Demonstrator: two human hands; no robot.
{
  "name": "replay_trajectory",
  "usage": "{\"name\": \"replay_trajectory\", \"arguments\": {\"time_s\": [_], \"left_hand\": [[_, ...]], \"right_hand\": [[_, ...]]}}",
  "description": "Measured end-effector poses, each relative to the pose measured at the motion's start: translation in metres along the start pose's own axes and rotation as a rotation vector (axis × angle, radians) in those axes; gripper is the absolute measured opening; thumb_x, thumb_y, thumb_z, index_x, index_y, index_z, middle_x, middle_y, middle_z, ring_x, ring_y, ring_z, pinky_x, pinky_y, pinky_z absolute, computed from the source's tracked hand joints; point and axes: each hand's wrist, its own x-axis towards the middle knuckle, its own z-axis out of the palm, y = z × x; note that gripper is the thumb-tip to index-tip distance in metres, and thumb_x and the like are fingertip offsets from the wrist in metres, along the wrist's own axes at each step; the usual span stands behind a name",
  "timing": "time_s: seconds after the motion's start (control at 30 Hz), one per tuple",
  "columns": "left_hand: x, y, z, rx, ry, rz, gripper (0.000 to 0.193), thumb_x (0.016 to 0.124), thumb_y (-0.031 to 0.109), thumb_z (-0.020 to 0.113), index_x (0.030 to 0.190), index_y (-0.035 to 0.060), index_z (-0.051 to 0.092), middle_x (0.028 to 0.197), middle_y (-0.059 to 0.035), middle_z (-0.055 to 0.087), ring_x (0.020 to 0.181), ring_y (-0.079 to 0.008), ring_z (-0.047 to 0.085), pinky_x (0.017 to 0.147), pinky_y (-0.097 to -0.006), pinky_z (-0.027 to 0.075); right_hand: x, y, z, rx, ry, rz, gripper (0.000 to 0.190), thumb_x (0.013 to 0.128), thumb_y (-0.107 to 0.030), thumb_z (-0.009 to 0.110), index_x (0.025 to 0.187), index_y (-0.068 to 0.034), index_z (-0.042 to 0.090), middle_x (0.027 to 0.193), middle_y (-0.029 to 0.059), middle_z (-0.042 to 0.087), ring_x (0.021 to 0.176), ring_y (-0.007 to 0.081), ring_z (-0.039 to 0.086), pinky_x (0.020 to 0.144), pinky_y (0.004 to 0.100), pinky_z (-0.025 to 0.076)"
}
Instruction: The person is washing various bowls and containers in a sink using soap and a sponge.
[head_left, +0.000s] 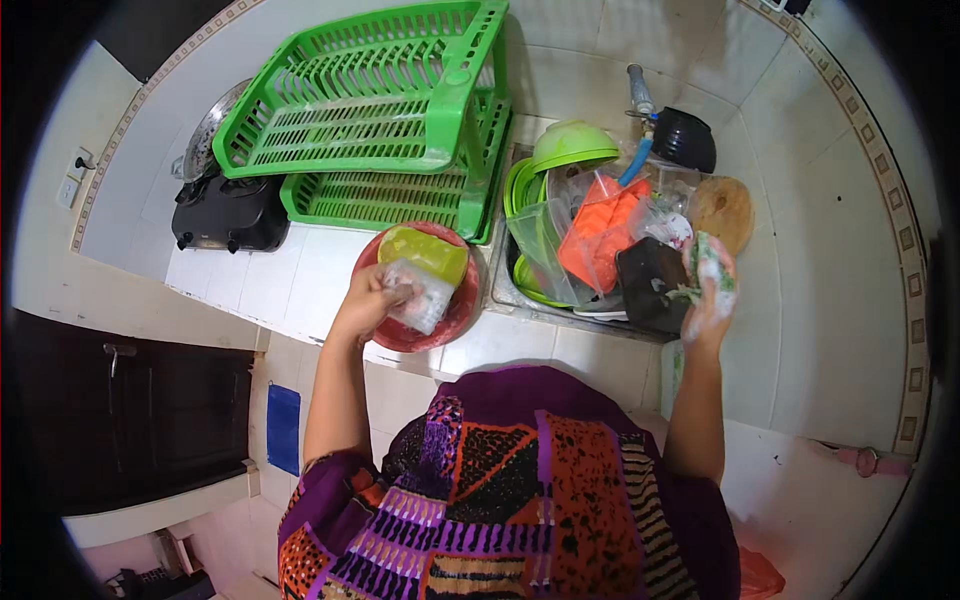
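My left hand (373, 298) grips a soapy clear plastic container (421, 304) over a red basin (463, 319). Behind it in the basin sits a yellow-green plastic container (424, 251). Suds cover my right hand (709, 311), which holds a foamy green scrubbing sponge (709, 266) at the sink's right side. Close to that hand are a black rectangular container (651, 281) and a round wooden board (724, 210). An orange plastic tray (609, 232) lies in the heaped sink, partly covered by clear plastic pieces (541, 247).
A green two-tier dish rack (352, 142) stands at the back left, beside a black gas stove (229, 214). Green bowls (574, 146) pile at the sink's back left. A tap with a blue hose (636, 161) reaches over the sink (501, 289), near a black bowl (684, 140).
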Motion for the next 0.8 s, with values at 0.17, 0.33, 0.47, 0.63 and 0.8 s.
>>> {"name": "replay_trajectory", "arguments": {"time_s": [0.17,0.33,0.47,0.63,0.8], "left_hand": [[-0.015,-0.046,-0.015,-0.107,0.118,-0.073,0.021,0.079,0.002,0.062,0.099,-0.0025,0.061,0.089,-0.0079,0.066,0.073,-0.0152,0.063,0.068,-0.0275,0.051],[-0.015,-0.08,-0.018,-0.312,0.156,-0.083,0.022,0.082,0.002,0.059,0.104,-0.0013,0.059,0.096,-0.0086,0.065,0.085,-0.0159,0.062,0.078,-0.0295,0.049],[-0.016,-0.092,-0.017,-0.32,0.176,-0.063,0.023,0.082,0.002,0.059,0.106,0.0004,0.059,0.097,-0.0078,0.065,0.088,-0.0153,0.061,0.081,-0.0296,0.049],[-0.007,-0.105,-0.015,-0.144,0.1,0.018,0.026,0.082,-0.003,0.058,0.108,0.0005,0.058,0.1,-0.0065,0.064,0.091,-0.0145,0.061,0.085,-0.0291,0.049],[-0.002,-0.103,-0.022,0.121,0.142,0.047,0.025,0.08,0.003,0.062,0.105,0.0002,0.06,0.094,-0.007,0.066,0.085,-0.0157,0.063,0.078,-0.0307,0.051]], "right_hand": [[0.001,-0.01,-0.017,-0.149,0.118,0.056,0.03,0.09,-0.013,0.053,0.115,0.002,0.052,0.117,0.0144,0.054,0.104,0.0228,0.056,0.092,0.0361,0.043],[0.001,-0.019,-0.019,-0.016,0.177,0.142,0.033,0.09,-0.011,0.051,0.119,0.005,0.049,0.114,0.0138,0.054,0.104,0.0238,0.057,0.092,0.0341,0.047],[0.0,-0.024,-0.025,-0.02,0.176,0.169,0.034,0.09,-0.012,0.051,0.12,0.005,0.048,0.114,0.0146,0.054,0.103,0.025,0.058,0.091,0.0345,0.047],[0.001,-0.026,-0.047,0.014,0.214,0.218,0.036,0.09,-0.015,0.051,0.121,0.004,0.047,0.109,0.0156,0.057,0.099,0.0245,0.06,0.088,0.0336,0.048],[-0.011,-0.044,-0.069,-0.066,0.302,0.273,0.041,0.087,-0.015,0.055,0.123,0.003,0.044,0.103,0.015,0.059,0.092,0.0224,0.061,0.081,0.0314,0.05]]}}
